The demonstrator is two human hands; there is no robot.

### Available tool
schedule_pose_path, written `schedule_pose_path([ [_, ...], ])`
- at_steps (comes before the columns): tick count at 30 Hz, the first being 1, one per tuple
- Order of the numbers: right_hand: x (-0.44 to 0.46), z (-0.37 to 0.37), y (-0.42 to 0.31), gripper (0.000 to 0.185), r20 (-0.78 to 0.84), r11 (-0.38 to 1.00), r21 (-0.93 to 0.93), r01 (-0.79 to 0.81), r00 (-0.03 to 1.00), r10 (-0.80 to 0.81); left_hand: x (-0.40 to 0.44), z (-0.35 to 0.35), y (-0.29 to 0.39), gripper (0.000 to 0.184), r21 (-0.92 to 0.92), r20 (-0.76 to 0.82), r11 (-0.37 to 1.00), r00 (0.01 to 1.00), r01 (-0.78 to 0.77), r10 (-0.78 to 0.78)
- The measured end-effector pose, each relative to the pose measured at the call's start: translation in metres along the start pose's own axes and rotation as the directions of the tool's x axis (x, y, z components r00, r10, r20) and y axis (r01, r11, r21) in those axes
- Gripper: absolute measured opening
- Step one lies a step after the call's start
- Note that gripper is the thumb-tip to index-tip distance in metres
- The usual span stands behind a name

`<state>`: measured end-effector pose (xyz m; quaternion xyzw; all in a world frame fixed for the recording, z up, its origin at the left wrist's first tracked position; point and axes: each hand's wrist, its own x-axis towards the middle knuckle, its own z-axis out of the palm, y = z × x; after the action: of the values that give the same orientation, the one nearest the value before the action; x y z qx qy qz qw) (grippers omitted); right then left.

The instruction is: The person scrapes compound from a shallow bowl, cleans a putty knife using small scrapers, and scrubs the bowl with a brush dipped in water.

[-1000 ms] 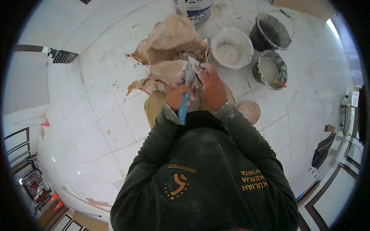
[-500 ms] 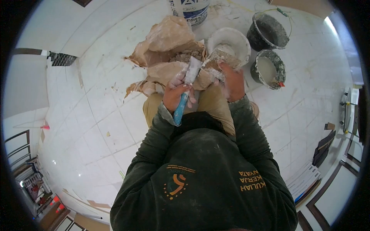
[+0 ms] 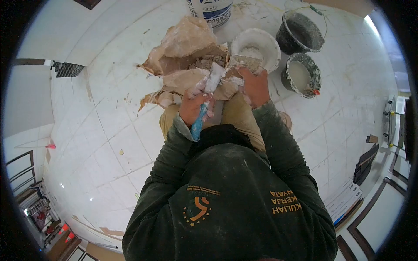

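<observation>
Upper centre: left hand (image 3: 190,107) grips scraper (image 3: 200,122), right hand (image 3: 257,88) crusted plate (image 3: 246,62); knocking them could flake residue (image 3: 214,78) into paper bag (image 3: 189,38)

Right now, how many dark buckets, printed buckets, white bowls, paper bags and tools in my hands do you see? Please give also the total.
Dark buckets: 2 (larger bucket, smaller bucket)
Printed bucket: 1
White bowl: 1
Paper bag: 1
Tools in hand: 2 (blue-handled scraper, flat plate)
Total: 7
</observation>
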<state>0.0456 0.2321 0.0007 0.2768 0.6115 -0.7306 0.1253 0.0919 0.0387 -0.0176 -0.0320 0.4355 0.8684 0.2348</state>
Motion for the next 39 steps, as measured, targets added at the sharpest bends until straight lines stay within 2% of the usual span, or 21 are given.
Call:
schedule_pose_path([
  [1, 0.016, -0.003, 0.024, 0.033, 0.024, 0.96, -0.058, 0.273, 0.962, -0.273, 0.001, 0.001, 0.0, 0.026, 0.0, 0.0, 1.0, 1.0, -0.001, 0.001],
  [3, 0.03, -0.004, 0.033, 0.033, 0.068, 0.845, -0.108, 0.524, 0.852, -0.52, 0.0, 0.0, 0.002, 0.026, 0.033, -0.017, 0.999, 1.0, 0.006, -0.005],
  [5, 0.034, -0.006, 0.03, 0.034, 0.165, 0.946, -0.064, 0.318, 0.938, -0.304, -0.001, -0.002, 0.001, 0.025, -0.009, -0.002, 1.0, 1.0, 0.019, -0.019],
  [7, 0.044, -0.002, 0.042, 0.032, 0.128, 0.923, -0.059, 0.381, 0.92, -0.371, 0.001, -0.01, -0.004, 0.024, -0.05, 0.023, 0.998, 0.999, 0.033, -0.032],
  [9, 0.047, 0.006, 0.041, 0.036, 0.093, 0.896, -0.06, 0.441, 0.896, -0.435, 0.004, -0.027, -0.017, 0.024, 0.044, 0.066, 0.998, 0.996, 0.053, -0.056],
  [11, 0.039, 0.018, 0.024, 0.039, -0.156, 0.976, -0.084, 0.202, 0.965, -0.213, 0.0, -0.004, -0.018, 0.025, 0.081, 0.059, 0.996, 0.997, 0.048, -0.053],
  [12, 0.039, 0.012, 0.024, 0.039, -0.157, 0.977, -0.08, 0.199, 0.965, -0.209, -0.002, 0.003, -0.016, 0.025, 0.127, 0.055, 0.991, 0.997, 0.048, -0.055],
  [13, 0.04, -0.001, 0.022, 0.039, -0.007, 0.767, -0.5, 0.403, 0.883, -0.469, -0.001, -0.001, -0.012, 0.025, 0.132, 0.06, 0.99, 0.997, 0.049, -0.057],
  [15, 0.033, -0.018, 0.009, 0.038, 0.258, 0.338, -0.775, 0.534, 0.755, -0.602, -0.001, -0.012, -0.009, 0.035, 0.142, -0.115, 0.988, 0.992, 0.06, -0.044],
  [16, 0.019, -0.02, -0.008, 0.035, 0.071, 0.759, -0.396, 0.518, 0.841, -0.536, -0.001, -0.017, -0.01, 0.035, 0.135, -0.125, 0.989, 0.991, 0.059, -0.042],
  [18, 0.007, -0.022, -0.015, 0.032, -0.036, 0.918, 0.132, 0.375, 0.927, -0.373, 0.004, -0.027, -0.011, 0.044, -0.197, -0.035, 0.975, 0.994, -0.107, 0.102],
  [20, -0.001, -0.026, -0.009, 0.028, 0.127, 0.829, -0.135, 0.543, 0.839, -0.529, 0.002, -0.019, 0.0, 0.049, -0.179, -0.033, 0.979, 0.995, -0.101, 0.097],
  [21, -0.008, -0.025, -0.003, 0.028, 0.129, 0.83, -0.135, 0.541, 0.841, -0.526, 0.0, -0.016, 0.003, 0.054, -0.165, -0.029, 0.982, 0.996, -0.092, 0.088],
  [22, -0.018, -0.019, 0.004, 0.03, 0.245, 0.683, -0.257, 0.683, 0.73, -0.638, 0.0, -0.017, 0.001, 0.054, -0.168, -0.031, 0.982, 0.996, -0.089, 0.086],
  [24, -0.031, -0.007, 0.011, 0.031, 0.373, 0.492, -0.344, 0.8, 0.597, -0.71, 0.005, -0.02, 0.0, 0.055, -0.261, 0.17, 0.961, 0.975, -0.093, 0.141],
  [26, -0.041, 0.005, 0.013, 0.041, 0.537, 0.223, -0.409, 0.885, 0.431, -0.725, 0.004, -0.012, 0.002, 0.058, -0.22, 0.137, 0.971, 0.982, -0.097, 0.129],
  [27, -0.046, 0.009, 0.015, 0.041, 0.533, 0.226, -0.407, 0.885, 0.431, -0.728, 0.003, -0.006, 0.002, 0.06, -0.179, 0.101, 0.979, 0.988, -0.098, 0.117],
  [29, -0.054, 0.015, 0.017, 0.045, 0.623, 0.105, -0.45, 0.887, 0.396, -0.675, -0.001, 0.005, 0.005, 0.061, -0.146, 0.056, 0.984, 0.992, -0.105, 0.114],
  [32, -0.06, 0.017, 0.032, 0.044, 0.626, 0.137, -0.483, 0.865, 0.45, -0.637, -0.003, 0.0, 0.004, 0.065, -0.123, 0.025, 0.987, 0.994, -0.103, 0.107],
  [37, -0.06, 0.015, 0.045, 0.045, 0.645, 0.123, -0.493, 0.861, 0.457, -0.612, -0.008, 0.004, 0.002, 0.07, -0.175, 0.05, 0.98, 0.993, -0.094, 0.105],
  [39, -0.059, 0.016, 0.045, 0.045, 0.627, 0.129, -0.499, 0.857, 0.459, -0.629, -0.011, 0.006, 0.001, 0.075, -0.028, 0.039, 0.996, 0.996, -0.079, 0.08],
])
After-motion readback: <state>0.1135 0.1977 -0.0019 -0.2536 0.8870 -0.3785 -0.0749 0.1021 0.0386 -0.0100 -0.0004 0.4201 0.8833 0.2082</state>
